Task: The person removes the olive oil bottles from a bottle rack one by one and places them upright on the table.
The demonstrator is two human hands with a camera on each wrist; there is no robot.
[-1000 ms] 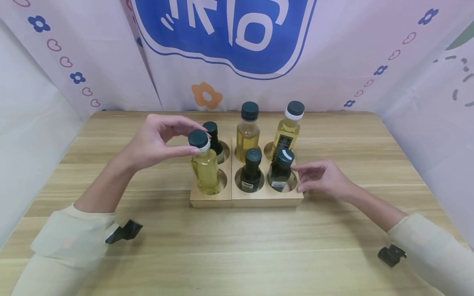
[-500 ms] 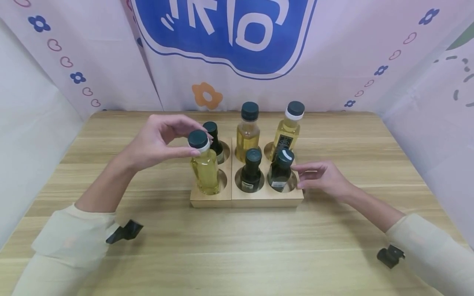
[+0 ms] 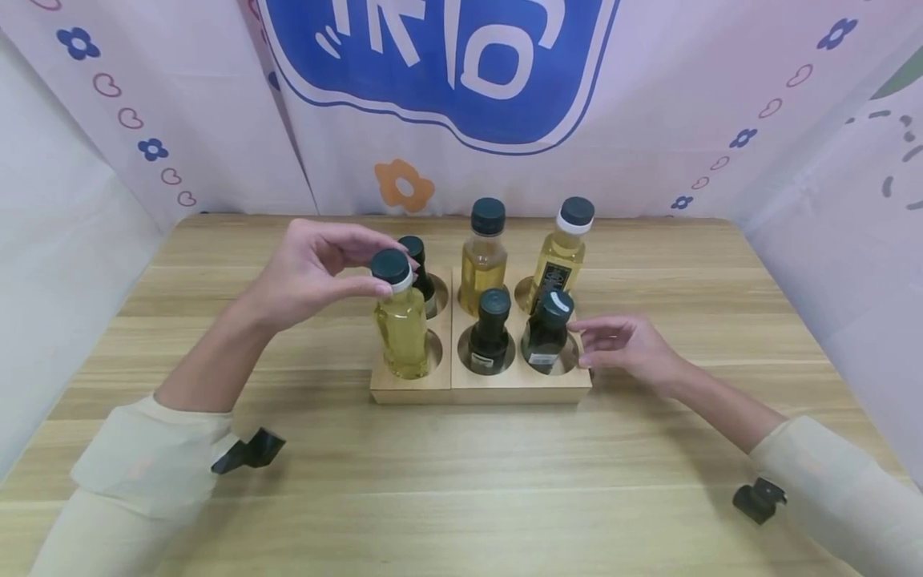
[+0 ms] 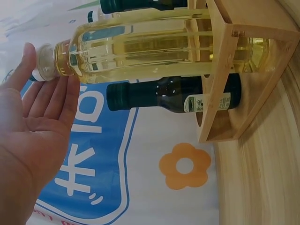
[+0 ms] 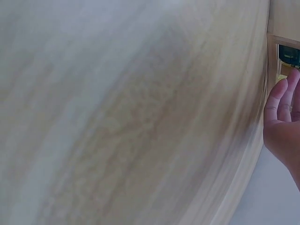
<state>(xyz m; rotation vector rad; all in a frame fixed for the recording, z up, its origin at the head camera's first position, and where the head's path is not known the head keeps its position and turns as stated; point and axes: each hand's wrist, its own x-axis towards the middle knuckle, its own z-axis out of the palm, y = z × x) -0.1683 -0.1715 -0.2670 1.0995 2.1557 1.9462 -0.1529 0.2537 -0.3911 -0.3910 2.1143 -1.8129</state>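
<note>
Yellow oil bottle (image 3: 401, 340), dark cap: stands upright in the front-left hole of the wooden rack (image 3: 505, 390), its cap pinched between the thumb and fingertips of my left hand (image 3: 312, 268), which comes at it from the left; in the left wrist view my fingers (image 4: 55, 104) lie along its neck.
Dark bottle, front middle (image 3: 489, 332): upright in its hole, untouched.
Dark bottle, front right (image 3: 545, 332): leaning in its hole; my right hand (image 3: 626, 344) sits just beside it on the right, fingers loosely spread, gripping nothing.
Back row: small dark bottle (image 3: 417, 268) behind the yellow one, amber bottle (image 3: 483, 256) in the middle, pale labelled bottle (image 3: 561, 248) at right.
Table (image 3: 461, 481): light wood, bearing the rack.
</note>
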